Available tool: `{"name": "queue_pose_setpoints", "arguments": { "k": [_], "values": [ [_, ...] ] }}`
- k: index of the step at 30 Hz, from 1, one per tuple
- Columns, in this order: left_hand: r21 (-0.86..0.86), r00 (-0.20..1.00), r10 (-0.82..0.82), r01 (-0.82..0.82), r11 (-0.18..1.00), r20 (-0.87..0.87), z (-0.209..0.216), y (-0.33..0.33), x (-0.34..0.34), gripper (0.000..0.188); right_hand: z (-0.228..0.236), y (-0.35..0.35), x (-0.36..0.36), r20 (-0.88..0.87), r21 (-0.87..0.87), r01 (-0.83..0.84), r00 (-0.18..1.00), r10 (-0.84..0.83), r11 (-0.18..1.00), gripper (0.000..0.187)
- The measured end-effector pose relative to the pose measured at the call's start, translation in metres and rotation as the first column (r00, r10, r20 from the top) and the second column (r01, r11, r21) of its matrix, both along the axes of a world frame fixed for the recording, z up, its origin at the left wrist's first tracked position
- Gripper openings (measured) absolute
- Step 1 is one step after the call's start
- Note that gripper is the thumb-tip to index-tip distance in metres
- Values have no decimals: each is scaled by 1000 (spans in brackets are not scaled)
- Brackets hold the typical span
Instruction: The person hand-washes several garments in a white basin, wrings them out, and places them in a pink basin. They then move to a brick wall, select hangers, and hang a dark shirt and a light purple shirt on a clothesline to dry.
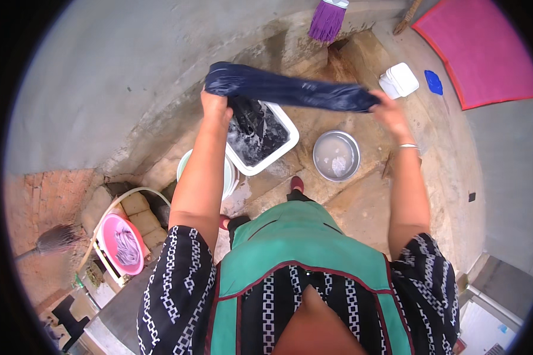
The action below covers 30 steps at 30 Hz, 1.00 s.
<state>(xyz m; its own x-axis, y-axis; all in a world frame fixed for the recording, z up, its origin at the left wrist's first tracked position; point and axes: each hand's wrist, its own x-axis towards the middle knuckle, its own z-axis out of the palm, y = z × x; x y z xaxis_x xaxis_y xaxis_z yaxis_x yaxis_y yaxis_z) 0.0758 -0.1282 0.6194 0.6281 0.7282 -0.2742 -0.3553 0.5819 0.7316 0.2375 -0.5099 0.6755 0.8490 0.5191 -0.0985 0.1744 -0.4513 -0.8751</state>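
Observation:
A dark blue garment (296, 89), shiny as if wet, is stretched out sideways between my two hands. My left hand (215, 107) is closed on its left end, where the cloth bunches into a fold. At its right end my right hand (391, 115) grips the cloth, slightly blurred by motion. Below the left part of the garment stands a white rectangular tub (289, 137) holding dark, sudsy water and black cloth (251, 121). To the right of the tub is a round metal basin (357, 158) with cloudy water and some foam.
A pale green bucket (186, 163) stands beside the tub, partly behind my left forearm. At the left are a pink basin (108, 236) with lilac cloth, a hose (124, 194) and a broom (56, 239). A white container (401, 80), a purple broom (327, 23) and a pink mat (485, 53) lie beyond.

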Motion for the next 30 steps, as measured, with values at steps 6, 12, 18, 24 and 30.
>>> {"name": "queue_pose_setpoints", "arguments": {
  "k": [6, 12, 18, 24, 30],
  "values": [
    [-28, 989, -113, 116, 993, 94, 25, -36, 24, 16, -128, 147, -81, 270, -186, -71, 955, 120, 980, 99],
    [-129, 963, -198, 223, 966, 184, 64, -56, -10, 13, -140, 227, -108, 417, 142, -146, 906, 74, 979, 85],
    [-299, 938, -342, 343, 891, 56, -3, -21, -68, 31, -119, 253, -97, -714, 700, 659, 643, 277, 275, 29],
    [-510, 678, -515, 735, 447, 525, -53, -71, -99, 80, -77, 257, -129, -730, 676, 674, 555, 398, 298, 25],
    [-11, 904, -391, 399, 917, 173, -32, -67, -57, 52, -57, 163, -150, 234, 228, -432, 894, 381, 873, 51]
  ]
}}
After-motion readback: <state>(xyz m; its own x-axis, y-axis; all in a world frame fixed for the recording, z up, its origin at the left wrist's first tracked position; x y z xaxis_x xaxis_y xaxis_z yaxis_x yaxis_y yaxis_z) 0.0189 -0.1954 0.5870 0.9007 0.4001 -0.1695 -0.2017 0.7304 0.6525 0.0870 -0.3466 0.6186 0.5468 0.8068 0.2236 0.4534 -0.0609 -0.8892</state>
